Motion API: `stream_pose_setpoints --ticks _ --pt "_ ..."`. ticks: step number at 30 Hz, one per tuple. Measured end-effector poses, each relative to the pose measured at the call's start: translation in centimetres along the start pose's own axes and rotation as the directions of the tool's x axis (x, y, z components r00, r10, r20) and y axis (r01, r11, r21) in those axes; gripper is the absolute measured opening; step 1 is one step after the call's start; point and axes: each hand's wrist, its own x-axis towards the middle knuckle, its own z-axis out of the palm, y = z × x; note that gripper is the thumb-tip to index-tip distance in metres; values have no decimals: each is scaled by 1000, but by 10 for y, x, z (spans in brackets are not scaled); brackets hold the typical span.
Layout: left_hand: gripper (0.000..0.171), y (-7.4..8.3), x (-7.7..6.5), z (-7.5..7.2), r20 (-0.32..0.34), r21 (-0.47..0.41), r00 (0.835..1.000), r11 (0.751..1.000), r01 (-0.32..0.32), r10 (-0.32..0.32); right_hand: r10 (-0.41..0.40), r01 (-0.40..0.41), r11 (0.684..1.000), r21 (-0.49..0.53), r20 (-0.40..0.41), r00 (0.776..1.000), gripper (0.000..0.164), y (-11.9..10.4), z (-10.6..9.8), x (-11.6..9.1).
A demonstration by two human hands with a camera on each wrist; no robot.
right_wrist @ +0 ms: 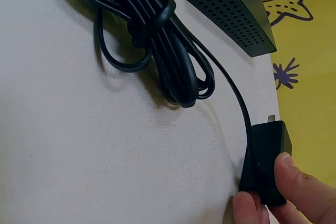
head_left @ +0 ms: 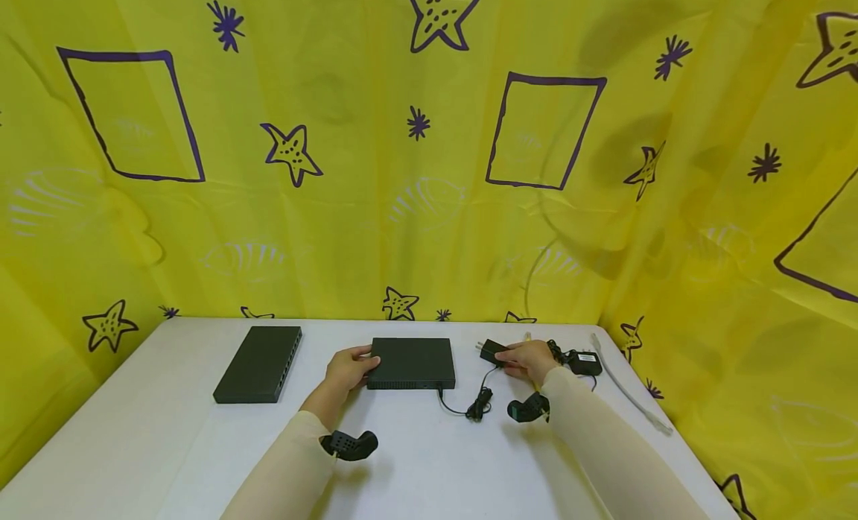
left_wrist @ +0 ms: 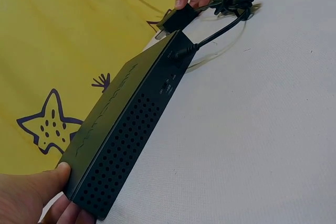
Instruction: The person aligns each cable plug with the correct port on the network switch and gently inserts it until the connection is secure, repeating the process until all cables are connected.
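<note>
A flat black network switch [head_left: 412, 362] is near the back middle of the table. My left hand [head_left: 347, 371] grips its left end, thumb on top and fingers underneath. In the left wrist view, a power cord plug [left_wrist: 186, 52] sits in the vented side of the switch, at the end away from that hand. The cord runs through a tied bundle [head_left: 479, 405] to a black power adapter [head_left: 492, 352]. My right hand [head_left: 532, 358] pinches this adapter between thumb and fingers; its metal prongs [right_wrist: 271, 118] point away from the hand.
To the left lies a second black network switch [head_left: 258, 365] with ports along its side. Beyond my right hand is another black power adapter [head_left: 585, 363] with its cord. A pale cable [head_left: 633, 393] stretches along the right table edge. A yellow curtain [head_left: 362, 229] hangs behind the white table [head_left: 429, 468].
</note>
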Motion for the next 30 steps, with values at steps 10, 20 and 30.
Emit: stream_pose_setpoints --ticks 10,20,30 --pt "47 0 0 0 2 1 1000 1000 4 -4 -21 18 998 -52 -54 998 48 1 3 2" --pt "47 1 0 0 3 12 1000 1000 -1 1 -48 39 996 -79 -125 991 48 3 7 2" --pt "47 1 0 0 -2 18 1000 1000 8 -7 -116 78 963 -258 -135 984 43 3 6 2"
